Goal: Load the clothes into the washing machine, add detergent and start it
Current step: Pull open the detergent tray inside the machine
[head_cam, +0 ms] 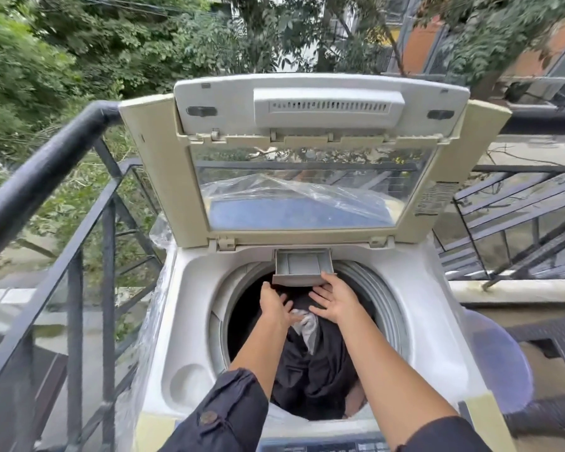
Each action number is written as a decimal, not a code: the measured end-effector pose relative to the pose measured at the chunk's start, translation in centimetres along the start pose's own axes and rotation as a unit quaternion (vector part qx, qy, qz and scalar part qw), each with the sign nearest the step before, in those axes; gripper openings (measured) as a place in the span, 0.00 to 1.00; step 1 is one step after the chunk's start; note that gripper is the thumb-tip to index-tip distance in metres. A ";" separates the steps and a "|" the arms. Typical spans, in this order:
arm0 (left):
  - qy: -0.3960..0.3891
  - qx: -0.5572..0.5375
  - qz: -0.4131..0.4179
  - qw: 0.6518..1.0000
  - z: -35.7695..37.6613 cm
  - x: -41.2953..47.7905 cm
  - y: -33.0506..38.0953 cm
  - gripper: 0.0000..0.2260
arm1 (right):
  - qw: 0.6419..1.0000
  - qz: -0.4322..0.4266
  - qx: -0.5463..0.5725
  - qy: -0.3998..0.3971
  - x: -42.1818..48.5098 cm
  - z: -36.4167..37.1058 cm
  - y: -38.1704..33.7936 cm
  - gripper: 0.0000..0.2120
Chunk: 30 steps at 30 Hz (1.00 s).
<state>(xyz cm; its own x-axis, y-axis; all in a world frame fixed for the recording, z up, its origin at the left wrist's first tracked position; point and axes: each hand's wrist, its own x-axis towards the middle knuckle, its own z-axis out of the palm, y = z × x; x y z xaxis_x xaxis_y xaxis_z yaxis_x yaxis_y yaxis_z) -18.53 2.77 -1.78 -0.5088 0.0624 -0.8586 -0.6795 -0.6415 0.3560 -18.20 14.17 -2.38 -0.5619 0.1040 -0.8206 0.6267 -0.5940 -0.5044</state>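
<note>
Already the dark clothes (310, 363) lie inside the washing machine (190, 288). Both grips are wide, holding nothing: left hand (276, 305) and right hand (335, 301) hover by the open, empty-looking detergent drawer (302, 265). Soap and starting are left.

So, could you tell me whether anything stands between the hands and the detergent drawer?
Nothing visible does. The detergent drawer juts out over the drum, the right hand is at its front edge and the left hand is below it.
</note>
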 end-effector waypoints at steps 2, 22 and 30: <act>0.011 -0.001 0.005 1.000 0.1 -0.3 -0.2 0.23 | 1.000 -0.008 0.000 0.000 -0.4 -0.1 0.2 0.25; -0.040 0.262 0.202 0.943 8.3 -2.2 -9.6 0.09 | 0.991 -0.118 0.055 0.017 -6.1 -10.3 -3.0 0.07; -0.051 0.339 0.297 0.891 14.5 -6.0 -18.1 0.12 | 0.983 -0.170 0.060 0.027 -9.2 -19.5 -6.2 0.08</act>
<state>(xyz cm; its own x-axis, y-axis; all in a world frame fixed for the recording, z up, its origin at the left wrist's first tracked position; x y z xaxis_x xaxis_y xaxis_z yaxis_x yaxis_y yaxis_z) -10.87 25.09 2.25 -0.9075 -0.0426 -0.4179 -0.4191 0.0230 0.9077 -6.38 32.43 3.09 -0.6968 0.3524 -0.6248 0.3381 -0.6069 -0.7193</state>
